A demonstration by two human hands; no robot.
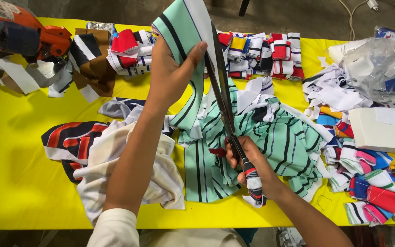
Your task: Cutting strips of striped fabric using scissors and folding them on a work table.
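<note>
At the upper centre of the frame the left hand (172, 75) pinched a mint striped fabric strip (184, 27), holding it up taut. The right hand (248, 160), at lower centre, was closed around the scissors (225, 100), blades running along the strip's edge. Keeping the strip stretched above the yellow bench (14, 174) seemed key to a straight cut.

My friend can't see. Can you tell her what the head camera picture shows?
A person's left hand holds up a mint-green striped fabric strip while the right hand cuts along it with large scissors. Below is a yellow table covered with striped fabric pieces, folded collar stacks at the back and an orange machine at the far left.
</note>
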